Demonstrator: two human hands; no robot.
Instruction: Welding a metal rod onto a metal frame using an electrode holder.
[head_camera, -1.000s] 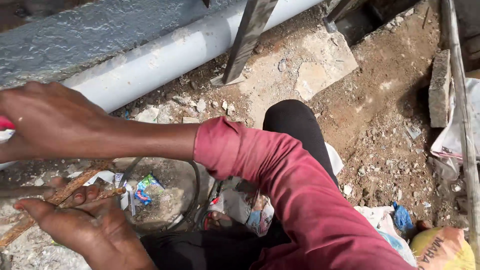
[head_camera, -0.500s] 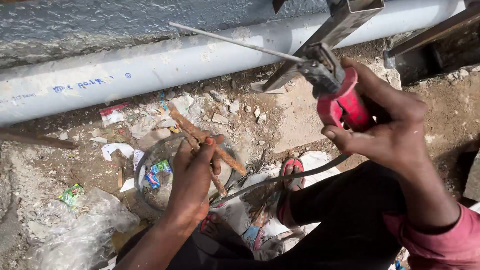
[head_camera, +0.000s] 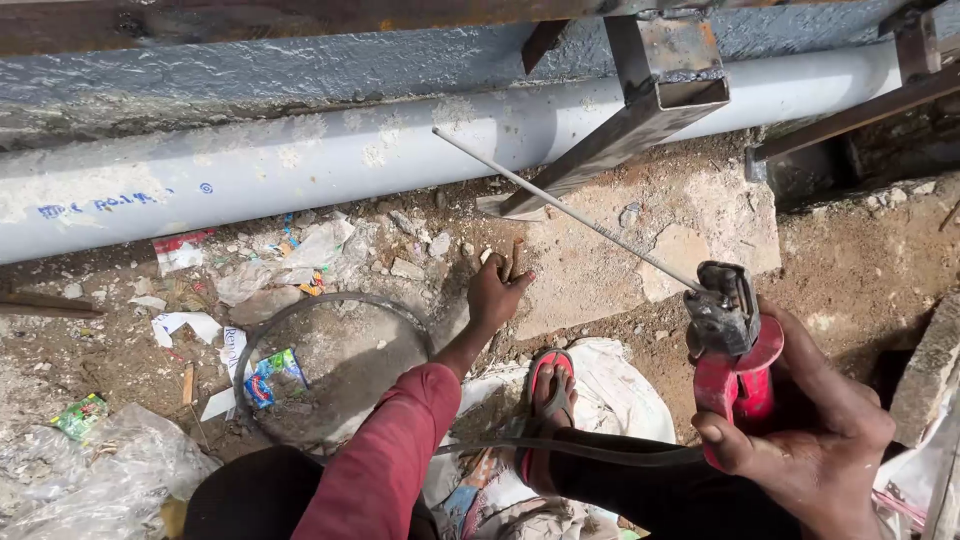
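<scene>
The right hand (head_camera: 815, 440), in the lower right of the frame, is closed around the red handle of a welding electrode holder (head_camera: 735, 350). The dark metal clamp of the holder grips a thin welding rod (head_camera: 565, 212), which runs up and to the left, and its free end stops just in front of the grey pipe (head_camera: 330, 160). This pipe lies across the whole upper part of the frame. A black cable (head_camera: 580, 452) goes from the holder to the left, over the person's dark trouser leg.

The left hand (head_camera: 497, 292) is in the middle of the frame, with a red sleeve (head_camera: 385, 455) behind it. Its fingers are bent together on a few short rusty sticks (they look like used rod stubs) (head_camera: 512, 260), held upright beside a flat stone slab (head_camera: 640, 250). To the left of this hand a wire ring (head_camera: 262, 340) lies on the dirty ground among paper scraps. A rusty steel angle bar (head_camera: 625, 135) leans from the pipe down to the slab.
</scene>
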